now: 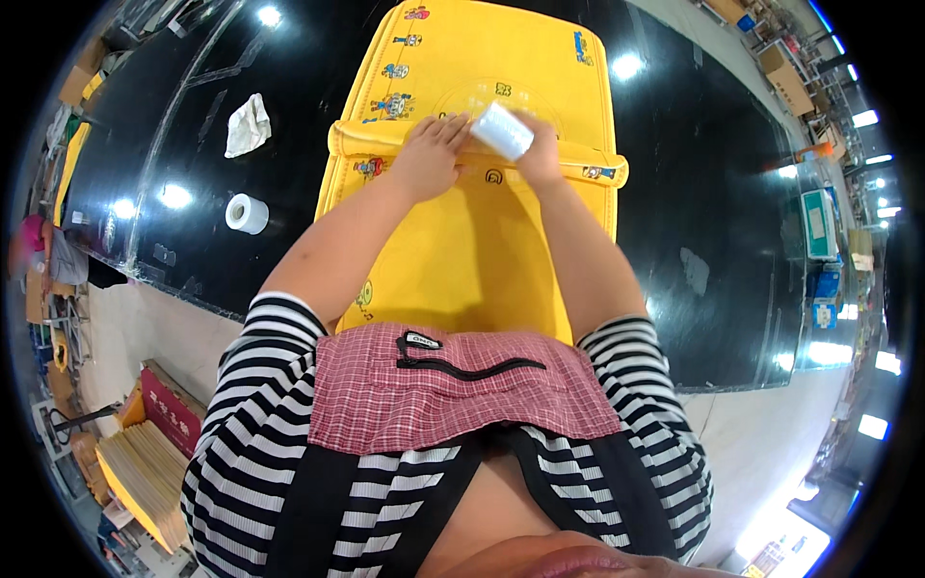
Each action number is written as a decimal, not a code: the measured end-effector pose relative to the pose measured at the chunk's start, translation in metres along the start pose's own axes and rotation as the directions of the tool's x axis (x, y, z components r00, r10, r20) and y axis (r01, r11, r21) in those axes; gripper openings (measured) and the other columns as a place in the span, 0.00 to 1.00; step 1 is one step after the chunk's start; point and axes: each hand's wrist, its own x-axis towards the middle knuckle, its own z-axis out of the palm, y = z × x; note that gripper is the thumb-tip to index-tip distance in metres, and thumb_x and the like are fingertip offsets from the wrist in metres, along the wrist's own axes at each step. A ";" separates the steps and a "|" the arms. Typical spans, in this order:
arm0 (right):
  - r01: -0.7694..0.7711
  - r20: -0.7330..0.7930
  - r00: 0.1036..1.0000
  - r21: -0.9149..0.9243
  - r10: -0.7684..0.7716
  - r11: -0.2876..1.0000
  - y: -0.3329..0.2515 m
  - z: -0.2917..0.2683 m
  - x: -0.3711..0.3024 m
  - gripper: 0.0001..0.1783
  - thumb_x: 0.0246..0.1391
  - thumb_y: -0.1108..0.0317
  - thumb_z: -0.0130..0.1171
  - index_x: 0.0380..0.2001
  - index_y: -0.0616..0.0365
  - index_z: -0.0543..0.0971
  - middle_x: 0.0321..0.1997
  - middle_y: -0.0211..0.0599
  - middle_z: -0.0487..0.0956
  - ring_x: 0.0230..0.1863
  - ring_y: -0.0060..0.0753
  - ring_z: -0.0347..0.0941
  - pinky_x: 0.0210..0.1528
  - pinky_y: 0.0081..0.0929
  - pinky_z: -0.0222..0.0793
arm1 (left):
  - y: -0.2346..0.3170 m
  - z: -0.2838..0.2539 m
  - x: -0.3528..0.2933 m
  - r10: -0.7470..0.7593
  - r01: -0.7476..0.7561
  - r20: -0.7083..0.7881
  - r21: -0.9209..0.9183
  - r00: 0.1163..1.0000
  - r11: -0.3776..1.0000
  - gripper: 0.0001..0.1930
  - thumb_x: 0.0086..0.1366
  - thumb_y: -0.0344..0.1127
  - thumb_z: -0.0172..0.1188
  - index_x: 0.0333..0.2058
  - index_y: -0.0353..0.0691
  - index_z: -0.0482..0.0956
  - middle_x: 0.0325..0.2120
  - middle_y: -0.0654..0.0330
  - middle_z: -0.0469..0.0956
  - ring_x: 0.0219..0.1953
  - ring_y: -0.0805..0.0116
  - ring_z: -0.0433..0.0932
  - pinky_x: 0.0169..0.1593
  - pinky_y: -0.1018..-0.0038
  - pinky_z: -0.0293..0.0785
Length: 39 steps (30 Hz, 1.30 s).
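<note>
A large yellow padded piece [453,260] with small printed cartoon figures lies lengthwise before me on the black table. Across its middle runs a raised, rolled yellow edge. My left hand [432,159] rests on that edge, palm down with fingers stretched out and holding nothing. Just right of it, my right hand [541,154] is closed round a white roll [503,131], which looks like clear film or tape. The roll is slightly blurred and tilted above the yellow piece. Its underside and some fingers of the right hand are hidden.
On the black table [703,173], left of the yellow piece, are another white roll [247,214] and a crumpled white cloth or paper [249,125]. A stack of yellow sheets [145,472] stands low at the left. Another person [58,255] is at the far left.
</note>
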 end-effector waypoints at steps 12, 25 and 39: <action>0.364 0.215 0.929 -0.400 -0.300 0.841 -0.012 -0.005 -0.058 0.27 0.47 0.67 0.70 0.55 0.53 0.82 0.62 0.40 0.80 0.67 0.49 0.71 0.73 0.47 0.59 | 0.001 -0.017 0.025 0.084 -0.079 0.162 -0.037 0.983 0.996 0.26 0.52 0.33 0.70 0.49 0.40 0.71 0.43 0.53 0.73 0.48 0.49 0.74 0.52 0.59 0.72; 0.286 0.209 0.949 -0.260 -0.235 0.922 -0.081 0.013 -0.169 0.34 0.47 0.67 0.71 0.60 0.57 0.77 0.64 0.46 0.77 0.70 0.50 0.69 0.75 0.53 0.54 | 0.037 -0.065 -0.051 0.010 0.040 0.162 -0.302 0.987 0.953 0.23 0.56 0.43 0.70 0.49 0.41 0.80 0.51 0.53 0.75 0.53 0.50 0.74 0.58 0.59 0.70; -0.097 0.017 0.995 -0.152 0.101 0.984 -0.006 -0.018 0.026 0.13 0.59 0.80 0.57 0.46 0.64 0.84 0.43 0.34 0.85 0.45 0.24 0.79 0.50 0.26 0.74 | 0.046 -0.029 -0.031 0.012 -0.017 -0.105 -0.045 0.994 0.999 0.39 0.59 0.41 0.67 0.65 0.31 0.64 0.65 0.48 0.66 0.69 0.48 0.62 0.72 0.51 0.54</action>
